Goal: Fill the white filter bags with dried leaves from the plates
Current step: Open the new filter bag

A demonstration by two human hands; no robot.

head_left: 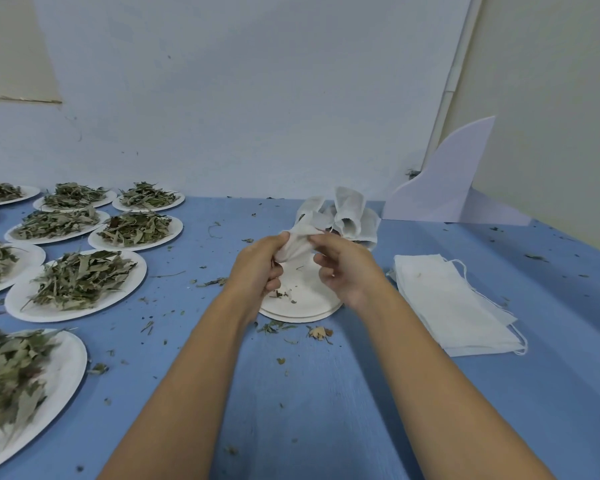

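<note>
A white filter bag [297, 243] is held up in the middle of the frame, just above a nearly bare paper plate [303, 308] that carries only a few leaf crumbs and appears to sit on a second plate of the same kind. The left grip [257, 268] is clenched round the bag's lower left part, and the right grip [343, 268] pinches the bag's right edge between thumb and curled fingers. What is inside the bag cannot be told. Just behind the hands, toward the upper middle, lies a heap of bulging filter bags [349, 213], some with open mouths showing. At the right of the frame a flat stack of unfilled bags [454, 306] rests on the blue desk [291, 410], thin white strings trailing from its far and near corners. The left side of the frame holds many white paper plates piled with dried green-grey leaves: a large one at middle left [77, 285], two behind it [136, 230] [58, 225], two more at the back [148, 197] [75, 197], and a blurred one at the lower left [25, 382]; others are cut by the left edge. Loose leaf bits are scattered over the desk around the plates. A white curved board [447, 188] stands at the upper right against the wall.
</note>
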